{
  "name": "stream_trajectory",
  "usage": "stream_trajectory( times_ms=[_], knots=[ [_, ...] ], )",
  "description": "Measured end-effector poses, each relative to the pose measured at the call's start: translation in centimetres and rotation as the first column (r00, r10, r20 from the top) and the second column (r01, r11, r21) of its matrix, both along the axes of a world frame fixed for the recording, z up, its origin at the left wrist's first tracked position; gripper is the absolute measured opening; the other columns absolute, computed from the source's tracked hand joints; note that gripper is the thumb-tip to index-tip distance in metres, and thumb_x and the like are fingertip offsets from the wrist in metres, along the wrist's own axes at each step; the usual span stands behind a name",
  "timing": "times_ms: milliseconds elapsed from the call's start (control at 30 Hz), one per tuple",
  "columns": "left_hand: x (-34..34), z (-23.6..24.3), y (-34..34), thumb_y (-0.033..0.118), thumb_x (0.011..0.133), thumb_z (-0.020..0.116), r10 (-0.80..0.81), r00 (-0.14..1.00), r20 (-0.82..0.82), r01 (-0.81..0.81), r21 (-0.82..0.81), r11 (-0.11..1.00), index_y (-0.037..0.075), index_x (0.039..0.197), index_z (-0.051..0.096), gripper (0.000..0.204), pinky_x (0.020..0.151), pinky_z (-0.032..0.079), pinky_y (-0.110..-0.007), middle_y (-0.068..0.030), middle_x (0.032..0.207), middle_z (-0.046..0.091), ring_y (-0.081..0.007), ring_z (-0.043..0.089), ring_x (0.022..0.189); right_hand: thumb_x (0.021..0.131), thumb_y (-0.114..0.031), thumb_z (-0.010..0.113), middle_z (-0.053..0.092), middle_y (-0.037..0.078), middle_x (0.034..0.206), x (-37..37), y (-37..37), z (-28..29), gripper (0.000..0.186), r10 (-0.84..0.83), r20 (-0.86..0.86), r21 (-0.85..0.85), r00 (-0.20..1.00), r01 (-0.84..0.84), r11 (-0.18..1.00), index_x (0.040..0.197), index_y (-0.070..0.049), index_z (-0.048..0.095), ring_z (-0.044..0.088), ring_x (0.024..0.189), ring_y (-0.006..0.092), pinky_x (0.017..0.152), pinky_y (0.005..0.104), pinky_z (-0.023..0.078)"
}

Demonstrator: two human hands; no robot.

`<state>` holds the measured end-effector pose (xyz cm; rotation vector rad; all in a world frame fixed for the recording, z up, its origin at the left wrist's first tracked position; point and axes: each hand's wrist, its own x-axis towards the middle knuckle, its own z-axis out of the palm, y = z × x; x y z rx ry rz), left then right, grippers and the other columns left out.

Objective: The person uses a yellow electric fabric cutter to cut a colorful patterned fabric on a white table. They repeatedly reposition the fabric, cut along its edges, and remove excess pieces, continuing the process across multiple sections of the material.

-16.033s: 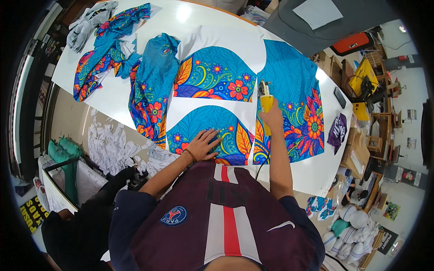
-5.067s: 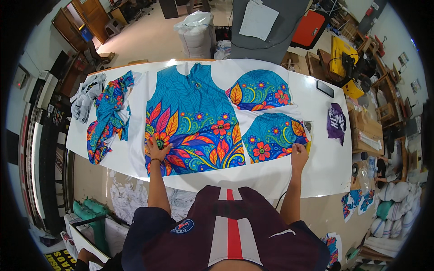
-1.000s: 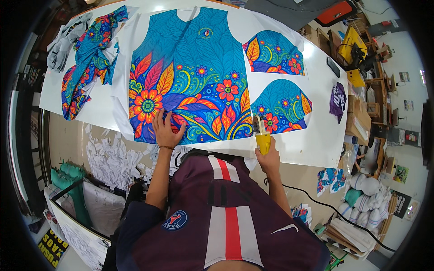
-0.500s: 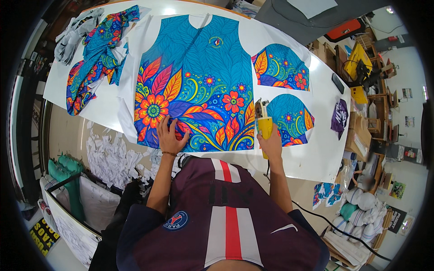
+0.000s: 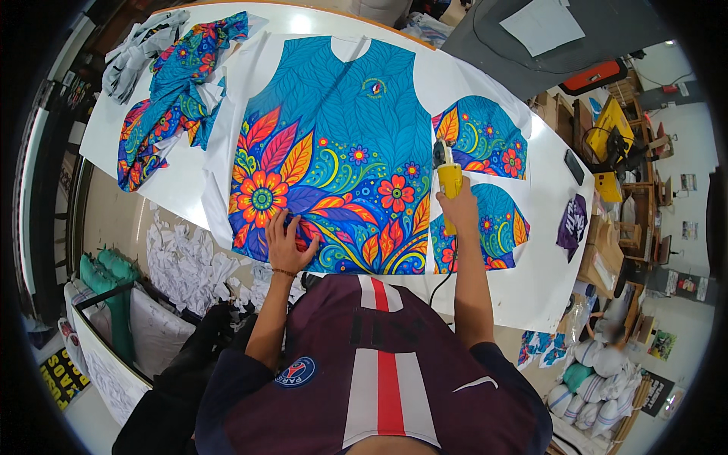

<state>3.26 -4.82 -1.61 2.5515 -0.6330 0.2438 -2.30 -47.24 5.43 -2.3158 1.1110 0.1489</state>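
A large teal shirt panel (image 5: 341,114) with bright flowers and leaves lies flat on the white table. My left hand (image 5: 291,244) rests on its lower left part, fingers spread. A yellow handheld electric fabric cutter (image 5: 450,182) is gripped in my right hand (image 5: 459,206), its metal head between the big panel's right edge and the sleeve pieces. The upper sleeve piece (image 5: 489,136) lies just right of the cutter head. Beneath it, the lower sleeve piece (image 5: 497,220) is partly covered by my right hand and forearm. The cutter's black cord hangs toward me.
Crumpled printed fabric (image 5: 171,106) and grey-white cloth (image 5: 136,61) lie at the table's left. A phone (image 5: 574,167) and a purple cloth (image 5: 572,220) sit near the right edge. White scraps (image 5: 186,258) cover the floor at left. Stuffed sacks (image 5: 599,379) stand at lower right.
My right hand has moved the cutter away from me, up along the big panel's right edge. My left hand stays on the panel. The whole view has shifted slightly.
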Motion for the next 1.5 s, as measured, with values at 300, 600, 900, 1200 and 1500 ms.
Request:
stream_trajectory(
  times_ms=[300,600,900,1200,1500],
  knots=[
    [0.1,0.3,-0.1,0.042,0.079,0.081,0.009,1.0,0.003,-0.009,0.004,1.0,0.007,0.128,0.066,0.062,0.118,0.034,-0.055,-0.02,0.144,0.054,-0.0409,0.046,0.139,0.079,-0.039,0.077,0.071,0.028,0.116,6.7,-3.9,-1.3,0.076,0.032,-0.001,-0.05,0.999,-0.032,0.998,0.139,-0.008,0.043,0.069,0.11,0.0465,0.092,0.0549,0.056],
    [0.0,0.3,0.1,0.039,0.079,0.083,0.008,1.0,-0.017,-0.008,0.005,1.0,0.009,0.131,0.064,0.063,0.117,0.034,-0.055,-0.0184,0.147,0.051,-0.0408,0.044,0.141,0.077,-0.04,0.079,0.072,0.026,0.109,11.9,-5.9,-1.7,0.076,0.004,0.015,-0.054,1.0,-0.004,0.999,0.137,-0.005,0.046,0.073,0.103,0.0397,0.087,0.0516,0.058],
    [-0.1,0.9,0.1,0.043,0.08,0.082,0.044,0.996,-0.082,-0.041,0.034,0.999,0.009,0.131,0.065,0.063,0.118,0.034,-0.055,-0.0189,0.148,0.05,-0.0408,0.042,0.143,0.08,-0.029,0.08,0.068,0.009,0.092,7.6,-9.1,-0.6,0.048,-0.198,0.228,0.598,0.953,0.023,0.801,0.116,0.0,0.067,0.069,0.077,0.0208,0.068,0.0353,0.059],
    [4.9,1.9,1.2,0.04,0.079,0.085,0.116,0.993,-0.026,-0.114,0.045,0.992,0.008,0.133,0.063,0.066,0.117,0.035,-0.055,-0.022,0.149,0.05,-0.0435,0.043,0.14,0.089,-0.019,0.073,0.067,0.005,0.09,-5.1,-17.2,-0.3,0.03,-0.333,0.309,0.609,0.891,0.084,0.789,0.114,-0.003,0.068,0.065,0.075,0.015,0.067,0.0317,0.052],
    [6.5,1.9,-10.0,0.042,0.081,0.083,-0.401,0.893,-0.204,0.402,-0.039,0.915,0.017,0.132,0.066,0.059,0.107,0.043,-0.052,-0.0167,0.14,0.055,-0.0399,0.052,0.128,0.089,-0.023,0.074,0.067,0.008,0.095,-10.9,-24.2,-5.8,0.039,-0.559,0.49,0.572,0.668,0.238,0.785,0.122,-0.004,0.064,0.066,0.08,0.0208,0.071,0.0355,0.055]
  ],
)
